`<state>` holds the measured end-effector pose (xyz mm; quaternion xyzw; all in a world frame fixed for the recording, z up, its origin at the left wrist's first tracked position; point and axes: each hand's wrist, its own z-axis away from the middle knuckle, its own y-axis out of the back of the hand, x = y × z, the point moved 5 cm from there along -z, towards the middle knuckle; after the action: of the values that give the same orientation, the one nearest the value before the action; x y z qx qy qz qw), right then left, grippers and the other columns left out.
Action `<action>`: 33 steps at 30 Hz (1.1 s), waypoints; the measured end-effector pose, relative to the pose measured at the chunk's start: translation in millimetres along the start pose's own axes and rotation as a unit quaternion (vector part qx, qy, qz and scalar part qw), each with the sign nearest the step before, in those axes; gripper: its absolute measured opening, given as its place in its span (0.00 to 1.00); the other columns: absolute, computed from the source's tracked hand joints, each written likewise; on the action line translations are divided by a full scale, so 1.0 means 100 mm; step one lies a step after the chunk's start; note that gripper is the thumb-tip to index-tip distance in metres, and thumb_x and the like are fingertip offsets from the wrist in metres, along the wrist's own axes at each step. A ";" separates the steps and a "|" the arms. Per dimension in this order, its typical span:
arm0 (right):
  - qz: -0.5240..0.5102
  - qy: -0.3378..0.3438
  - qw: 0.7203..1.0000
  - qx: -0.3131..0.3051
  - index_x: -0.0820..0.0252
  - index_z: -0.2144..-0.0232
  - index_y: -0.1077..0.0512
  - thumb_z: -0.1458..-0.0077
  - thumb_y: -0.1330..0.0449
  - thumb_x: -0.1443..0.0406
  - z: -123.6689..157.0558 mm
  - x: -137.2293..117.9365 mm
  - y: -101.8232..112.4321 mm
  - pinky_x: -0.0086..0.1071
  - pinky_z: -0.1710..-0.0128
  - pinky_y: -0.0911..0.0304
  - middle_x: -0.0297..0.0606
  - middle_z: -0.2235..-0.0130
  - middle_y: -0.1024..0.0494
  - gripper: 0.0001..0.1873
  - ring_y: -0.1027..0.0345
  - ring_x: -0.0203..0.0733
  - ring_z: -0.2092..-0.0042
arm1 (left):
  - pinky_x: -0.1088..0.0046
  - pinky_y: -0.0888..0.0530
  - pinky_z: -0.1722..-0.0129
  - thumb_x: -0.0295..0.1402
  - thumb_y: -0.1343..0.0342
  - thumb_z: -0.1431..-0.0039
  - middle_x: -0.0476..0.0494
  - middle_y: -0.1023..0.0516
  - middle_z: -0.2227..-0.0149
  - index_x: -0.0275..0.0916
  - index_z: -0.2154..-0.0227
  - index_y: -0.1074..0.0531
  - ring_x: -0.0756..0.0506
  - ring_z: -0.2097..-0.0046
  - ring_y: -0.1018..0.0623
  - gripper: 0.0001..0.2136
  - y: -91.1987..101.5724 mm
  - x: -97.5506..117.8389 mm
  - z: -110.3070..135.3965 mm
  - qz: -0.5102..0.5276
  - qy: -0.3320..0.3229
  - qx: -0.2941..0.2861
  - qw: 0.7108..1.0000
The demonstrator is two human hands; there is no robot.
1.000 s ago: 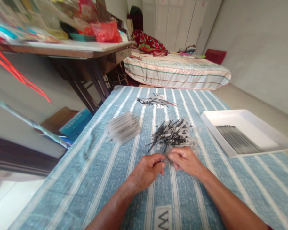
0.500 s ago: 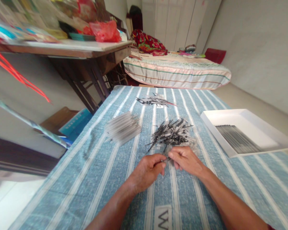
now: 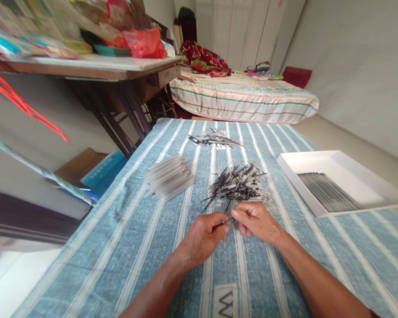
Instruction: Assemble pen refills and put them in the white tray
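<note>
Both my hands meet at the near edge of a loose pile of thin dark and silver rods on the blue striped tablecloth. My left hand is curled, pinching a thin dark rod between thumb and fingers. My right hand is also closed in a pinch, its fingertips touching the left hand's at the same small piece. A bundle of pale clear tubes lies to the left of the pile. A smaller heap of dark rods lies farther back.
A white tray with dark rods laid side by side stands at the right. A wooden table stacked with bags stands at the left, boxes under it. A bed fills the room behind.
My hands have barely shifted; the fingertips have drawn slightly closer together over the small piece. Nothing else has moved.
</note>
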<state>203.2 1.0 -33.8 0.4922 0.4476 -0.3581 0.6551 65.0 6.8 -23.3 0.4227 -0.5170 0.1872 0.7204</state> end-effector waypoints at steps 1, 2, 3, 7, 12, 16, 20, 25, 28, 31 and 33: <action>-0.004 0.001 1.000 -0.009 0.60 0.80 0.37 0.46 0.47 0.52 0.00 -0.01 -0.01 0.21 0.85 0.48 0.27 0.86 0.34 0.20 0.43 0.29 0.85 | 0.78 0.40 0.77 0.31 0.52 0.44 0.52 0.32 0.78 0.36 0.72 0.30 0.53 0.77 0.36 0.08 0.00 0.00 0.00 -0.010 -0.004 0.005 1.000; -0.007 0.003 1.000 -0.015 0.60 0.80 0.37 0.46 0.46 0.52 0.00 -0.01 -0.02 0.21 0.85 0.48 0.27 0.86 0.34 0.20 0.43 0.28 0.85 | 0.78 0.39 0.77 0.31 0.52 0.44 0.52 0.32 0.78 0.36 0.73 0.30 0.52 0.77 0.35 0.08 0.01 0.01 0.01 -0.023 -0.008 0.009 1.000; -0.009 0.003 1.000 -0.017 0.60 0.81 0.37 0.47 0.46 0.52 0.00 -0.02 -0.02 0.21 0.85 0.48 0.27 0.87 0.34 0.20 0.43 0.28 0.85 | 0.78 0.38 0.76 0.31 0.52 0.44 0.52 0.32 0.78 0.36 0.73 0.30 0.52 0.76 0.34 0.08 0.01 0.02 0.01 -0.037 -0.015 0.016 0.999; -0.044 -0.027 0.999 -0.014 0.60 0.82 0.38 0.47 0.46 0.51 -0.02 0.03 -0.04 0.20 0.86 0.49 0.26 0.88 0.35 0.21 0.45 0.27 0.87 | 0.76 0.35 0.70 0.30 0.53 0.44 0.49 0.26 0.73 0.38 0.67 0.27 0.49 0.71 0.28 0.09 0.04 0.08 0.03 -0.087 -0.057 0.044 0.994; -0.111 -0.058 0.992 -0.004 0.60 0.82 0.40 0.49 0.45 0.50 -0.05 0.11 -0.09 0.19 0.89 0.51 0.25 0.89 0.35 0.22 0.47 0.26 0.89 | 0.76 0.33 0.65 0.30 0.52 0.44 0.47 0.23 0.69 0.39 0.66 0.27 0.48 0.66 0.25 0.09 0.06 0.11 0.03 -0.132 -0.073 0.078 0.985; -0.118 -0.058 0.991 0.014 0.60 0.83 0.41 0.49 0.45 0.50 -0.07 0.11 -0.08 0.19 0.89 0.52 0.25 0.90 0.35 0.23 0.48 0.26 0.89 | 0.76 0.33 0.68 0.31 0.51 0.44 0.49 0.23 0.71 0.39 0.67 0.28 0.49 0.70 0.25 0.07 0.07 0.08 0.01 -0.150 -0.062 0.083 0.983; -0.099 -0.039 0.993 0.041 0.60 0.85 0.43 0.48 0.46 0.50 -0.10 0.07 0.03 0.20 0.88 0.51 0.25 0.89 0.35 0.24 0.47 0.26 0.88 | 0.76 0.31 0.68 0.33 0.50 0.45 0.49 0.23 0.70 0.40 0.68 0.28 0.48 0.69 0.24 0.07 0.16 0.07 0.00 -0.167 -0.053 0.096 0.980; -0.071 0.027 0.995 0.066 0.62 0.76 0.32 0.53 0.39 0.54 -0.12 -0.06 0.15 0.21 0.84 0.51 0.24 0.85 0.36 0.16 0.46 0.27 0.84 | 0.78 0.30 0.69 0.36 0.47 0.47 0.51 0.22 0.72 0.42 0.69 0.26 0.46 0.69 0.23 0.07 0.23 0.06 -0.05 -0.164 -0.064 0.101 0.979; 0.002 0.098 0.993 0.065 0.62 0.73 0.28 0.55 0.36 0.60 -0.11 -0.15 0.18 0.21 0.81 0.52 0.24 0.83 0.38 0.11 0.47 0.27 0.80 | 0.79 0.29 0.70 0.37 0.46 0.48 0.52 0.22 0.73 0.44 0.71 0.26 0.46 0.70 0.22 0.06 0.20 0.05 -0.07 -0.160 -0.075 0.104 0.979; 0.093 0.137 0.986 0.024 0.61 0.77 0.28 0.54 0.37 0.64 -0.08 -0.20 0.19 0.20 0.78 0.50 0.25 0.81 0.36 0.06 0.44 0.27 0.78 | 0.79 0.28 0.70 0.38 0.45 0.49 0.52 0.21 0.73 0.45 0.72 0.25 0.46 0.70 0.22 0.06 0.16 0.02 -0.08 -0.162 -0.090 0.098 0.978; 0.115 0.130 0.985 -0.004 0.61 0.77 0.28 0.54 0.37 0.65 -0.05 -0.19 0.25 0.20 0.78 0.50 0.25 0.80 0.35 0.05 0.43 0.28 0.77 | 0.79 0.28 0.70 0.39 0.45 0.50 0.52 0.20 0.73 0.46 0.71 0.24 0.45 0.70 0.22 0.06 0.15 -0.01 -0.10 -0.160 -0.095 0.086 0.979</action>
<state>217.8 12.7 -8.0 0.5799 0.4708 -0.2122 0.6301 59.5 23.5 -19.4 0.5762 -0.4906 0.0728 0.6496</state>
